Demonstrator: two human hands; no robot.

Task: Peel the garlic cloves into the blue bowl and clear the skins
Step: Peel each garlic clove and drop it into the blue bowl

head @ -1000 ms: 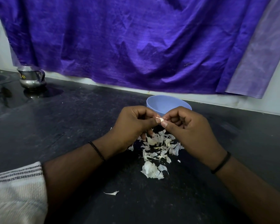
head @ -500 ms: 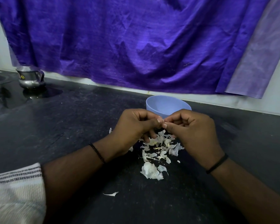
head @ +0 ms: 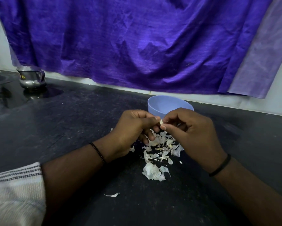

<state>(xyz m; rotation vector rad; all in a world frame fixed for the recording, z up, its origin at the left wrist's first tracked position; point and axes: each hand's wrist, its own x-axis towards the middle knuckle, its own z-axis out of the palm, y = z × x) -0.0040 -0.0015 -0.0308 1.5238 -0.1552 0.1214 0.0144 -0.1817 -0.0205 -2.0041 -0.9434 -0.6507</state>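
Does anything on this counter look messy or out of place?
Only the garlic skins: a loose pile litters the black counter under both hands, and one stray flake lies apart, nearer the person.

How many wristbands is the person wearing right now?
2: a thin black beaded band on the left wrist and a plain black band on the right wrist. The left sleeve could hide others further up.

Dark counter (head: 71, 128) bears blue bowl (head: 159, 105), garlic skins (head: 155, 172) (scattered), steel jug (head: 31, 77)
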